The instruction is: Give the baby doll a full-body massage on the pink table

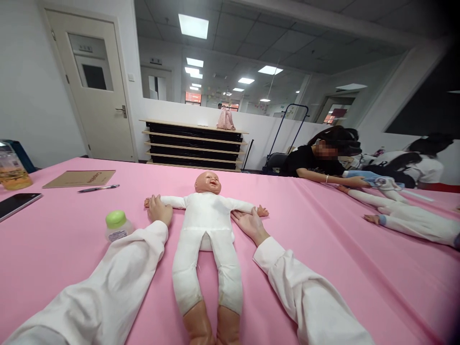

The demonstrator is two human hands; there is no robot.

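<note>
A baby doll (208, 211) with a white cloth body and bare plastic head, hands and lower legs lies face up, arms spread wide. My left hand (160, 211) is closed over the doll's forearm on the left side, next to its small plastic hand. Palm up, my right hand (250, 225) rests beside and partly under the doll's other arm, fingers stretched out and thumb near its wrist. A small bottle with a green cap (117, 225) stands beside my left sleeve.
A pink cloth (287, 230) covers the table. On the left are a notebook (79, 178), a pen (98, 189), a phone (17, 205) and a drink bottle (13, 170). At right, a co-worker (316, 160) leans over the table near another doll (413, 215).
</note>
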